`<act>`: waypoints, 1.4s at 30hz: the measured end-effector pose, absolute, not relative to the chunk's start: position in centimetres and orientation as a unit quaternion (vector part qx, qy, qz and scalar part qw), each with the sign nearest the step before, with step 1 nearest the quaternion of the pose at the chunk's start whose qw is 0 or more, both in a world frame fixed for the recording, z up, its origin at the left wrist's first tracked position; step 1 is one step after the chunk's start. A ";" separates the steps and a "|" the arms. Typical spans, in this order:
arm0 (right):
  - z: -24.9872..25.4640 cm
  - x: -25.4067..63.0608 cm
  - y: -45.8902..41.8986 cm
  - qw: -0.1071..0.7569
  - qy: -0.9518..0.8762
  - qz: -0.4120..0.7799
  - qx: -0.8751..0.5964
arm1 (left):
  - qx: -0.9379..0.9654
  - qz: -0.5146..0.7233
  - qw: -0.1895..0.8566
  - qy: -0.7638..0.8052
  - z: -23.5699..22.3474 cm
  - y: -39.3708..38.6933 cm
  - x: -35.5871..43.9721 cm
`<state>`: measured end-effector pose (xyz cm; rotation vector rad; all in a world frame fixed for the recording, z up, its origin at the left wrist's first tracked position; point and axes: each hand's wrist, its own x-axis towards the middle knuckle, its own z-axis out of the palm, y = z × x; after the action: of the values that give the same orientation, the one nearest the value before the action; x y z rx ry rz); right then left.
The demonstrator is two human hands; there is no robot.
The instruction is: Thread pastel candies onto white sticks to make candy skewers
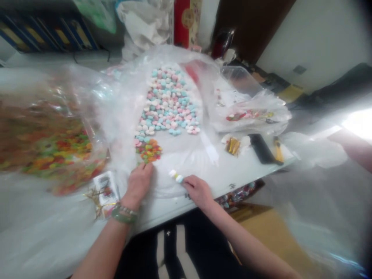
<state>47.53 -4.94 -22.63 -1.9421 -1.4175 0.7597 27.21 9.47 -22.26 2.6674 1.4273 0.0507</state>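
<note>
A wide heap of pastel candies in white, teal and pink lies on a clear plastic sheet. Below it sits a smaller pile of orange, green and red candies. My left hand rests palm down just in front of that pile, and its fingertips are curled out of sight. A short stack of white and teal candies is pinched in my right hand. A beaded green bracelet circles my left wrist.
A big clear bag of multicoloured candies lies at the left. A packet with gold twist ties sits near my left wrist. To the right are a plastic bag, gold ties, a black case and a yellow-handled cutter.
</note>
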 end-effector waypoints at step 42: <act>-22.7 45.4 -5.7 0.220 -0.630 0.239 -0.705 | 0.427 0.210 0.719 0.507 -20.5 5.9 29.6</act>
<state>45.39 -5.66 -22.74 -1.9507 -1.7423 0.6597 29.55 5.91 -20.54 0.9434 1.1222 0.4643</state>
